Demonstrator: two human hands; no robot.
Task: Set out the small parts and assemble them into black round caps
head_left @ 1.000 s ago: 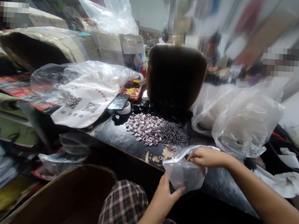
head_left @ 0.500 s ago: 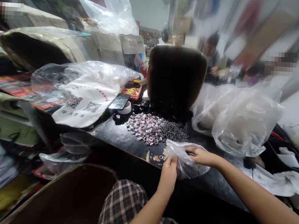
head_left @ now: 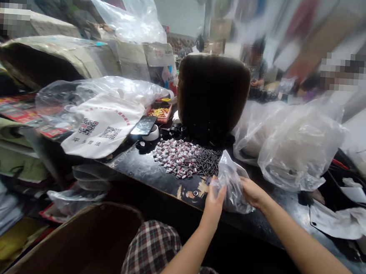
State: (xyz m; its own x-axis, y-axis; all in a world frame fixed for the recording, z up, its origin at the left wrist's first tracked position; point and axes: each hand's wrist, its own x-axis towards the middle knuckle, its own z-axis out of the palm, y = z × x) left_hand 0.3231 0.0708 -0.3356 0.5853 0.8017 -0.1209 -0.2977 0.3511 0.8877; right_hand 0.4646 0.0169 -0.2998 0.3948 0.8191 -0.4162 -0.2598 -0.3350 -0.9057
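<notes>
— Holding the small clear bag (head_left: 231,186) where, exactly?

— Just over the near part of the bench (head_left: 143,167), raised a little, crumpled and standing up between both hands.

— Gripping it how?

— Pinching from both sides: left hand (head_left: 214,202) closed on the near-left edge, thumb up against the film; right hand (head_left: 252,192) closed on the right edge, fingers tucked under the plastic.

— Handling it well, judging by that?

— Probably. Dealing with thin, slippery film, so worth pinching one layer per grip instead of both layers together, and pulling apart gently, not jerking, to avoid tearing.

— Minding anything close by?

— Working right beside the heap of red-and-white pieces (head_left: 177,158) and the dark cylinders (head_left: 211,162) touching it on the right; worth holding the bag low and steady, not sweeping through them.

— And further out?

— Leaving alone the large clear bags (head_left: 295,149) to the right, the phone (head_left: 144,125) and the white printed tote (head_left: 102,127) to the left, and the cardboard box (head_left: 84,238) below the bench edge.
</notes>
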